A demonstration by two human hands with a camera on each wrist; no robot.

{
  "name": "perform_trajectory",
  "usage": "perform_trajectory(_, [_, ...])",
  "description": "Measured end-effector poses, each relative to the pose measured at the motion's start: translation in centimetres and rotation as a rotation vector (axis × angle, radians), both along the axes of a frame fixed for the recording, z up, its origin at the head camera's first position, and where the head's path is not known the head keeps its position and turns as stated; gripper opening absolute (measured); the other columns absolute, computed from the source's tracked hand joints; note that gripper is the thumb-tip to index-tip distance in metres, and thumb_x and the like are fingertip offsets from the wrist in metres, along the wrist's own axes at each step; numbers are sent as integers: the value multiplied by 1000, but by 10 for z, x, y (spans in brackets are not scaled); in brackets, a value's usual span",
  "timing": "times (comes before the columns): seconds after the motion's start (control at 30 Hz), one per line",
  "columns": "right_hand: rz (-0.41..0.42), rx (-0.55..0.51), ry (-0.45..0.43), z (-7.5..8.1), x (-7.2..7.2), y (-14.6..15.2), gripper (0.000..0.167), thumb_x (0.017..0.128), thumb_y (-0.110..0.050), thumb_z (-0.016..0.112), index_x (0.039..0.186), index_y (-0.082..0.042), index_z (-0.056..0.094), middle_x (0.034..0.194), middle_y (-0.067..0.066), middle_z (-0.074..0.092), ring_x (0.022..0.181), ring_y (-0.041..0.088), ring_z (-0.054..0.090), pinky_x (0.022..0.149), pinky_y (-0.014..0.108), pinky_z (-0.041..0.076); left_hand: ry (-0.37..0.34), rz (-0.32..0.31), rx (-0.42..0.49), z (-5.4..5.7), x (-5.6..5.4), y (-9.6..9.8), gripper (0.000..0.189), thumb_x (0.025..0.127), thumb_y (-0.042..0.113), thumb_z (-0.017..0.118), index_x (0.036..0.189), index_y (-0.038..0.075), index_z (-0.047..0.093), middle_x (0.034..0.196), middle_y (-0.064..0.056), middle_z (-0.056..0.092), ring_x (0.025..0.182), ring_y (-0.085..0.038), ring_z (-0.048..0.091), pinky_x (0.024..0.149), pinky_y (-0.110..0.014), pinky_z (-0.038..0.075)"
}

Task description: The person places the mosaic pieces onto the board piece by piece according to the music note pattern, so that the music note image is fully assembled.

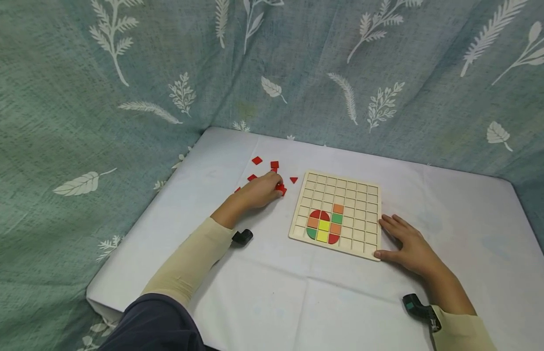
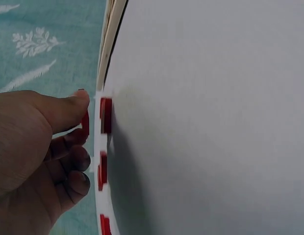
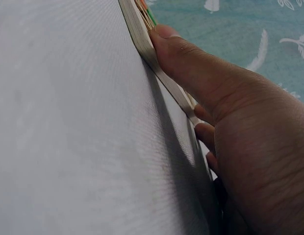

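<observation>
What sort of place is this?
Probably a screened-off indoor play or work corner: leaf-patterned fabric hangs around a white-covered table, where a gridded wooden board lies partly filled with coloured pieces.

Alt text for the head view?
A left hand is among loose red tiles beside a wooden grid board partly filled with colored tiles; the right hand touches the board's right edge. Leaf-print fabric hangs behind the table.

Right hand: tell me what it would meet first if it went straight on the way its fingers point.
The wooden board, most likely: the right hand has its fingertips at the board's right edge. Whether they would push it or slide over it is unclear.
</observation>
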State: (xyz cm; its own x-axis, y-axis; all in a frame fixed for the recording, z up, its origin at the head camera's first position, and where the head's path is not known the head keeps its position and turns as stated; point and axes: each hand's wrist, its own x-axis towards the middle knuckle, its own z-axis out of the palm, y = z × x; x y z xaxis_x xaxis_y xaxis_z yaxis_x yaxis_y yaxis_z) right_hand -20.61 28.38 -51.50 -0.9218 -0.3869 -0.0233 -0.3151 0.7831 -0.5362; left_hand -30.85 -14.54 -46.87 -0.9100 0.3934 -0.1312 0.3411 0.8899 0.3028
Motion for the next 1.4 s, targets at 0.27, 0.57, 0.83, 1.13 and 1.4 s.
perform_trajectory(0.27, [7,-7,14,-1,0,0,102,73,-58,77,150,-6,36,155,14,30,145,35,14,106,64,16,11,-48,-32,2,1,30,38,98,29,56,132,12,52,118,1,49,92,-13,52,86,-30,46])
perform_trajectory(0.57, [15,-10,22,0,0,3,102,74,-59,76,150,-6,36,155,14,30,145,35,14,106,64,16,22,-127,-30,5,-4,61,36,95,32,63,125,15,54,107,5,48,84,-14,52,75,-28,45])
perform_trajectory(0.83, [15,-5,33,-3,-1,4,102,73,-60,77,150,-7,36,154,13,32,144,35,16,105,64,18,65,-216,-2,2,-9,85,27,96,32,61,117,14,58,108,4,51,86,-12,52,80,-27,46])
perform_trajectory(1.13, [4,-16,21,-3,-2,4,103,72,-61,77,150,-6,37,154,14,32,144,35,16,106,65,17,72,-299,-18,1,-14,113,27,97,34,59,117,16,58,107,6,49,88,-10,50,79,-25,43])
perform_trajectory(1.4, [-7,-17,1,-2,-1,4,103,72,-63,75,151,-8,36,155,12,30,145,35,15,105,66,16,57,-354,-21,2,-20,131,27,96,37,60,114,17,59,102,6,50,87,-11,49,78,-26,42])
